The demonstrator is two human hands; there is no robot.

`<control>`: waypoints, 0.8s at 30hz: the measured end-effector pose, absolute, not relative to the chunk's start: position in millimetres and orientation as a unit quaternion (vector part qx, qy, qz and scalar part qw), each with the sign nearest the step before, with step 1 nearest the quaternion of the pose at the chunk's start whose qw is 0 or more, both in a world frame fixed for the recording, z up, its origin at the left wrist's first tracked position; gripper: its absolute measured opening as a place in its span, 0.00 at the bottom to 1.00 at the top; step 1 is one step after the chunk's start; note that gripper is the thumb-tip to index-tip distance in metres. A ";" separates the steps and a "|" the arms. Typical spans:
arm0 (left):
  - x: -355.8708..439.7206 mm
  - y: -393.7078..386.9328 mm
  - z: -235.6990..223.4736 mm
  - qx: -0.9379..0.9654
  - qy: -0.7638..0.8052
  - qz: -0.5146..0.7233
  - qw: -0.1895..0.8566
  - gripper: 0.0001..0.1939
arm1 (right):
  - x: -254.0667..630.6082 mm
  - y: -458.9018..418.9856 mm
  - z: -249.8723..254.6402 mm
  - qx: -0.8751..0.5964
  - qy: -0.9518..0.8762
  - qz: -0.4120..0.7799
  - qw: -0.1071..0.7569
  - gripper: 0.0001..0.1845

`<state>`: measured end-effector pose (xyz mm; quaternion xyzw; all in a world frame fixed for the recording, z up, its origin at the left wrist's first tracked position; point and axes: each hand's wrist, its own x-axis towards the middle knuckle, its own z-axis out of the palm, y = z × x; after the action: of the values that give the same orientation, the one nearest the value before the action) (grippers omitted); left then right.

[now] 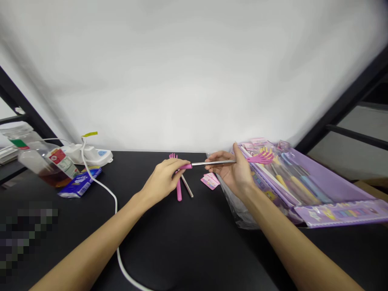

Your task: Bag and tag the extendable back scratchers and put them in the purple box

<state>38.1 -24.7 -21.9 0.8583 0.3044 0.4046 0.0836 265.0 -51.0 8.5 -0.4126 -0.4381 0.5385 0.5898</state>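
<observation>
Two hands held one telescopic back scratcher [218, 162] level above the black surface [197, 242], left of the purple display pack [321, 190]: the left hand [163, 178] gripped its pink handle, the right hand [233, 169] closed around the steel rod. A second scratcher [178, 184] lay beneath. It looked mid-extension; pulling further would need a straight, steady draw.

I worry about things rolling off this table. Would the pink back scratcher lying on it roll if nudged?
Probably not far: the spare back scratcher ends in a splayed claw that should stop a roll. It looks thin, likely light. The loose metal rod beside it seems likelier to roll.
</observation>
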 end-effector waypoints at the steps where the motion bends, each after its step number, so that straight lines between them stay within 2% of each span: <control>1: 39.6 -26.6 -21.0 0.856 0.300 0.412 0.080 0.11 | 264.9 -51.3 9.0 -0.416 -0.440 0.535 0.589 0.39; 7: 41.9 -28.7 -20.4 0.848 0.273 0.448 0.071 0.10 | 262.8 -51.7 10.1 -0.428 -0.454 0.530 0.574 0.33; 12: 41.0 -28.5 -23.0 0.878 0.234 0.417 -0.009 0.10 | 262.3 -51.2 5.8 -0.408 -0.483 0.534 0.562 0.26; 19: 43.1 -34.1 -22.1 0.873 0.226 0.431 -0.026 0.09 | 260.7 -50.8 0.4 -0.408 -0.504 0.558 0.518 0.23; 24: 50.8 -44.0 -24.1 0.882 0.217 0.417 -0.038 0.08 | 243.5 -56.6 -11.3 -0.403 -0.551 0.567 0.462 0.26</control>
<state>50.8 -44.0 -24.1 0.8815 0.2174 0.4174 -0.0379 243.5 -56.6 -11.3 -0.4026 -0.5510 0.5668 0.4616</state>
